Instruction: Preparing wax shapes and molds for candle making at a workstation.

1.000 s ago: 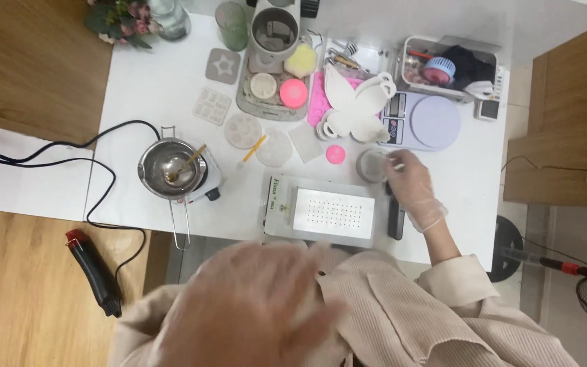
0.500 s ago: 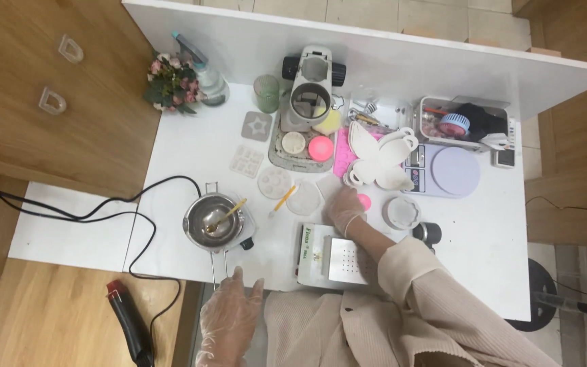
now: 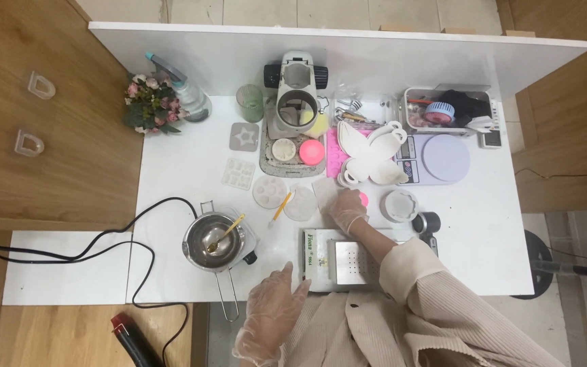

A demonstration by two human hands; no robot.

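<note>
Right hand (image 3: 346, 211), gloved, is reaching forward over the white perforated machine (image 3: 338, 259) and resting its fingers on a small square translucent mould (image 3: 325, 190), just beside a pink disc (image 3: 362, 199). Fingers are lying flat and loosely spread on the mould; I cannot tell whether they are pinching it yet.

Left hand (image 3: 270, 314), also gloved, is hovering at the near table edge, fingers spread wide, holding nothing.

Risks, as I judge them:
- The mould is looking thin and floppy, and gloves are reducing feel, so it may be slipping or folding if lifted by one corner.
- The sleeve is trailing low across the machine, so it may be snagging there.
- The left hand is sitting near the long handle of the steel melting pot (image 3: 215, 238) on its small hotplate (a yellow stirrer (image 3: 226, 233) is lying in the pot), and a bump on that handle could be tipping whatever is in it.
- Neighbours are crowding close: round moulds (image 3: 270, 191), a grey round mould (image 3: 400, 205), a white butterfly-shaped mould (image 3: 371, 156).

The square mould is lying flat, pale, nearly see-through, at mid-table beyond the machine.
</note>
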